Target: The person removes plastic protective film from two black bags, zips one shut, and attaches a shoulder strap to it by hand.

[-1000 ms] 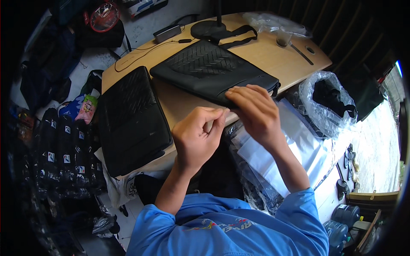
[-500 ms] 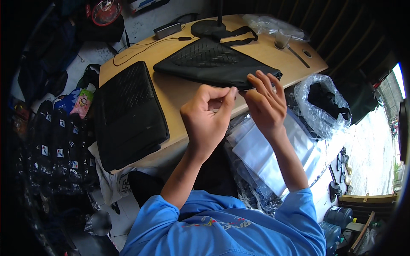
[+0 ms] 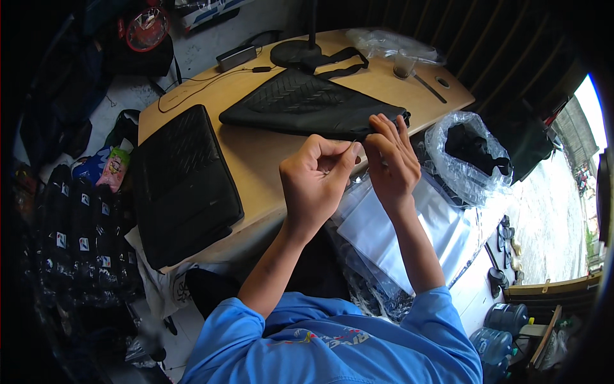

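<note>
A flat black quilted bag (image 3: pixel 307 105) with a strap lies on the wooden table (image 3: pixel 262 157). My right hand (image 3: pixel 391 163) has its fingertips closed on the bag's near right corner. My left hand (image 3: pixel 316 182) is raised just left of it, thumb and forefinger pinched together. A thin strand seems to run from that pinch to the bag's corner, too small to identify. The two hands nearly touch above the table's near edge.
A second black quilted case (image 3: pixel 182 182) lies at the table's left end. Clear plastic bags (image 3: pixel 396 237) hang below the table edge, and a plastic bag holding something black (image 3: pixel 470 157) sits to the right. A lamp base (image 3: pixel 294 51) and a glass (image 3: pixel 403 64) stand at the back. Black packages (image 3: pixel 77 237) are stacked on the floor.
Both hands have lifted off the bag's edge and drawn together at its near corner. The left hand's fingers have closed into a pinch.
</note>
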The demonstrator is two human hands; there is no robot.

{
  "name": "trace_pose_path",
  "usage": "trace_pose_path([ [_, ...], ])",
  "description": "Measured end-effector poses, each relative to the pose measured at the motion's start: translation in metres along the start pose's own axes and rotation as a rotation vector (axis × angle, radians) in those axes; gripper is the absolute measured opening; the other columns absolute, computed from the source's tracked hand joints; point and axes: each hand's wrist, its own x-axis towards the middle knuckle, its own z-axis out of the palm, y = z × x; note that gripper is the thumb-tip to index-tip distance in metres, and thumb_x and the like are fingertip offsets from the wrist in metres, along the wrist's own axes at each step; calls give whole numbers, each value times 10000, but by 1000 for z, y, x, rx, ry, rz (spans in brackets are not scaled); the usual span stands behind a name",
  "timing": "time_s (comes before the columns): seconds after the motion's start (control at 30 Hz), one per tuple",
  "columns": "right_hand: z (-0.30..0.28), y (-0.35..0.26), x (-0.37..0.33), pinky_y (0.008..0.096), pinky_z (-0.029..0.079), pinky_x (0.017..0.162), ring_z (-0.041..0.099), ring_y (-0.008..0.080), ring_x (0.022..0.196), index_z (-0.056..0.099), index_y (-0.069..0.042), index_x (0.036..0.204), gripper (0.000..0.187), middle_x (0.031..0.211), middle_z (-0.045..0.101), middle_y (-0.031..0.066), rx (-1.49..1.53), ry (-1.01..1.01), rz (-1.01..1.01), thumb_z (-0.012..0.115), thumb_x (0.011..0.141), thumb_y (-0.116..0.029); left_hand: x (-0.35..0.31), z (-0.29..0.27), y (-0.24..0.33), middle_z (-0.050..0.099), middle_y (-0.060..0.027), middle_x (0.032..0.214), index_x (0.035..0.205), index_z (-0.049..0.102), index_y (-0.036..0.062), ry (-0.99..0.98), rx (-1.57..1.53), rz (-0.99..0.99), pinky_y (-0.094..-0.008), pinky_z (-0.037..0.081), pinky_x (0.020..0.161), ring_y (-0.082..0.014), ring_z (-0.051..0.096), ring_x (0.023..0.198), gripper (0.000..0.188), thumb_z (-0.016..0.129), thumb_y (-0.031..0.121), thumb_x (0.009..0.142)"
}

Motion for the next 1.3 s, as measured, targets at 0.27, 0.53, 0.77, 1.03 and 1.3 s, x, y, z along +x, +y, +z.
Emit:
trace_pose_path([
  [0.27, 3, -18, 7, 543, 336, 1017, 585, 327, 1117, 622, -38, 925, 264, 1072, 649, 150, -116, -42, 121, 736, 690, 2, 7, 2, -8, 668, -75, 712, 797, 592, -33, 11, 8, 38, -204, 487, 550, -53, 606, 622, 123, 692, 29, 834],
  [0.53, 4, 3, 11, 545, 348, 1010, 585, 329, 1118, 610, -22, 891, 227, 1060, 657, 125, -34, -51, 82, 728, 699, 5, 14, 0, -12, 638, -97, 644, 767, 574, -6, 149, 460, 315, -236, 481, 519, -114, 627, 559, 158, 716, 47, 808],
  [0.77, -33, 29, 17, 462, 337, 1061, 556, 279, 1178, 603, -2, 890, 207, 1130, 647, 144, 201, 15, 199, 685, 726, 93, 33, -47, -24, 627, -49, 631, 751, 575, 4, 484, 708, 232, -227, 458, 533, -69, 582, 574, 135, 695, 35, 803],
  [1.03, -110, 93, -51, 422, 276, 1102, 413, 315, 1306, 548, -7, 1009, 200, 1293, 533, 208, 416, -34, 428, 631, 836, 48, 28, -123, -26, 637, -53, 657, 780, 569, -12, 515, 840, 251, -193, 445, 506, -51, 580, 570, 138, 681, 43, 840],
  [1.3, -135, 102, -94, 419, 370, 1039, 485, 288, 1242, 533, -13, 1032, 191, 1325, 499, 230, 401, -137, 619, 573, 859, 56, -26, -141, 2, 612, -32, 637, 790, 555, -24, 174, 802, 46, -191, 442, 530, -48, 579, 578, 117, 655, 3, 845],
])
